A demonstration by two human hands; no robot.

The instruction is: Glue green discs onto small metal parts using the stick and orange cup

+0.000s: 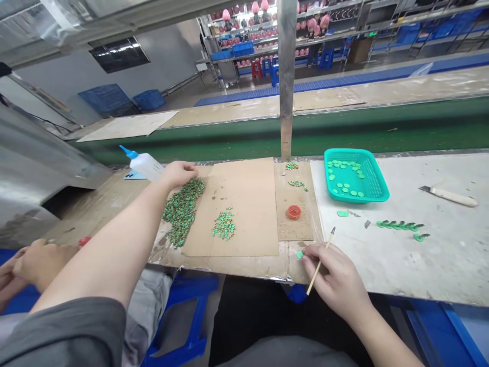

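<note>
My left hand [179, 173] reaches to the far end of a heap of small green and gold pieces [183, 214]. Its fingers are bent together; whatever they pinch is hidden. In my right hand [336, 275] a thin brush with a wooden handle [318, 270] slants between the fingers, dark tip up. The same hand's fingertips hold a small green disc [300, 254] at the table's front edge. A smaller cluster of green pieces [223, 225] lies on the cardboard sheet [244, 188]. Beside it sits a small red cup [294, 212].
A white bottle with a blue nozzle [145, 164] stands behind my left forearm. To the right are a teal basket [384, 191] of green discs, a row of discs with dark tops [400, 226] and a knife [453, 197]. Another person's hands [42, 262] are at far left.
</note>
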